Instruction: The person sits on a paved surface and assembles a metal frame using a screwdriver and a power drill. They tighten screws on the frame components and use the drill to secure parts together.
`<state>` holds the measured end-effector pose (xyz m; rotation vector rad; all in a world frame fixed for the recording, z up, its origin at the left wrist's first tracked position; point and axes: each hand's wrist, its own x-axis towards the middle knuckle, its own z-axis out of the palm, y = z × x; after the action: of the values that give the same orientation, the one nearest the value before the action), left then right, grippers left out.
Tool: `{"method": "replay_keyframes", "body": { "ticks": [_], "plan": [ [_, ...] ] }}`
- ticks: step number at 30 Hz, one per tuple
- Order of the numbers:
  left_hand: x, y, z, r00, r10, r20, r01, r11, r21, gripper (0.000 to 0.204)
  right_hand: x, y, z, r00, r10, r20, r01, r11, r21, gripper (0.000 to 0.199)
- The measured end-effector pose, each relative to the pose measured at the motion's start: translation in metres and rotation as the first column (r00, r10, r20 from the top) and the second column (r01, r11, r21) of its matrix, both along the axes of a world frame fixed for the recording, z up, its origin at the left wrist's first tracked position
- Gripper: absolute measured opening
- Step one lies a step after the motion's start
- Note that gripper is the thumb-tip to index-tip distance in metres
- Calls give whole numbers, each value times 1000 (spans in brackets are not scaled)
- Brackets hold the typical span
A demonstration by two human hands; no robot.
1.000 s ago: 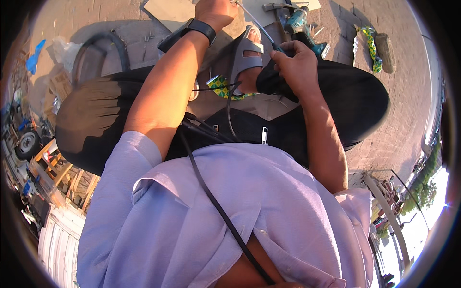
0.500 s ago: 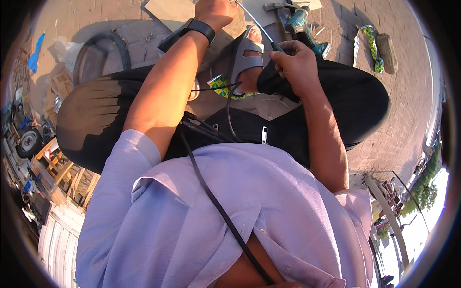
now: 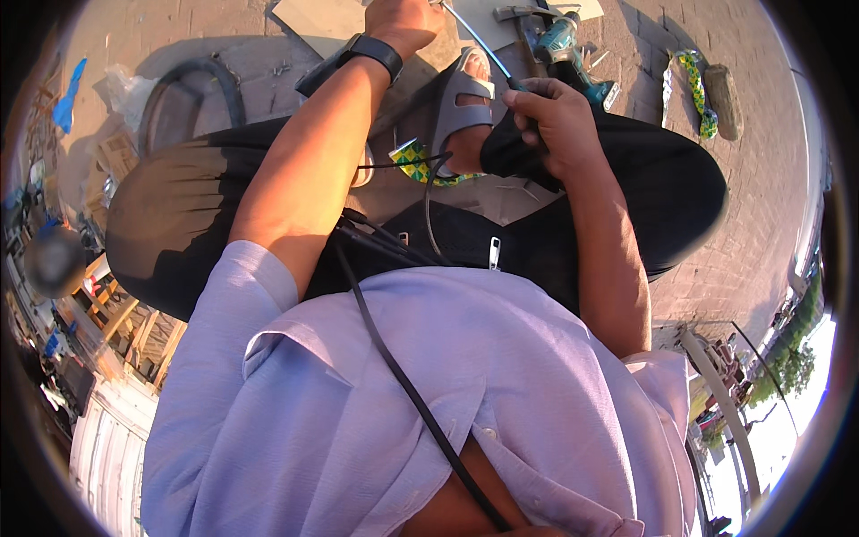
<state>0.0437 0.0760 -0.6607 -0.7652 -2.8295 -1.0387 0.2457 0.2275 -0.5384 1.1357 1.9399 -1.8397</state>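
My right hand [image 3: 557,121] is closed round the dark handle of a screwdriver [image 3: 480,40], in front of my right knee. Its thin bluish shaft slants up and left, toward the fingers of my left hand [image 3: 404,22]. The left hand, at the top edge with a dark watch on its wrist, is bent with fingers closed; what it holds is cut off by the frame. Below the shaft is my foot in a grey sandal [image 3: 463,112]. Flat boards [image 3: 322,27] lie on the ground beyond the hands.
A teal cordless drill [image 3: 562,52] and a hammer [image 3: 526,31] lie right of the screwdriver. Farther right are a yellow-green patterned strip [image 3: 696,89] and a rough block [image 3: 723,103]. A dark rubber ring [image 3: 234,89] lies left. A black cable [image 3: 385,349] crosses my shirt.
My right hand has turned a little on the screwdriver's handle, its fingers curling differently. The left hand stays almost where it was, and the shaft keeps its slant.
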Motion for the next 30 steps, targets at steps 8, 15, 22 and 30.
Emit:
{"method": "replay_keyframes", "body": {
  "ticks": [8, 15, 22, 30],
  "plan": [
    [-6, 2, -7, 998, 3, -57, -5, 999, -41, 36, -6, -14, -5, 974, -63, -219, 101, 980, 171, 22],
    [-8, 3, -9, 1000, 1, 8, 0, 998, -60, 41, -8, -7, 2, 997, -78, 0, 78, 991, -110, 25],
    [-1, 6, -5, 999, 14, 34, -11, 997, -74, 40, 8, -17, -23, 958, 253, -134, -97, 727, 680, 19],
    [2, -1, -7, 1000, 5, 6, -5, 997, -71, 42, -9, -2, 0, 999, -43, 17, 45, 984, -175, 26]
  ]
}}
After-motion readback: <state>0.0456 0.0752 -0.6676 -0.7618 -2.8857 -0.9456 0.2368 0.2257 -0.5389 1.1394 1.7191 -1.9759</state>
